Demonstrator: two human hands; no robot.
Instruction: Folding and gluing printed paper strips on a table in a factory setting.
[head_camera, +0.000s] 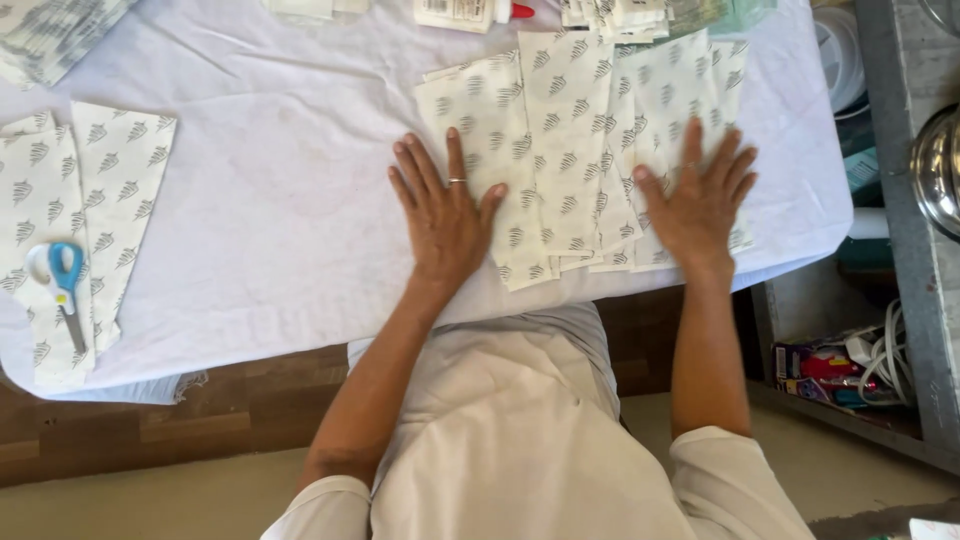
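White cloth (280, 200) drapes a wooden table whose brown edge (150, 420) shows at the near side, with bare floor below. At that near edge a person presses both hands flat, fingers spread and gripping nothing: the left hand (442, 215), with a ring on one finger, lies half on the cloth and half on the left border of the sheets (570, 140), while the right hand (698, 205) rests on their right side. These thin paper strips, white with a grey leaf print, overlap in a loose fan reaching the cloth's front fold. A wide stretch of cloth lies between them and more strips (110, 180) at far left, where blue-handled scissors (62, 285) rest. Farther back, a red-capped glue bottle (470, 12) lies beside paper stacks (610, 15). Cluttered shelving (890, 200) crowds the table's right edge.
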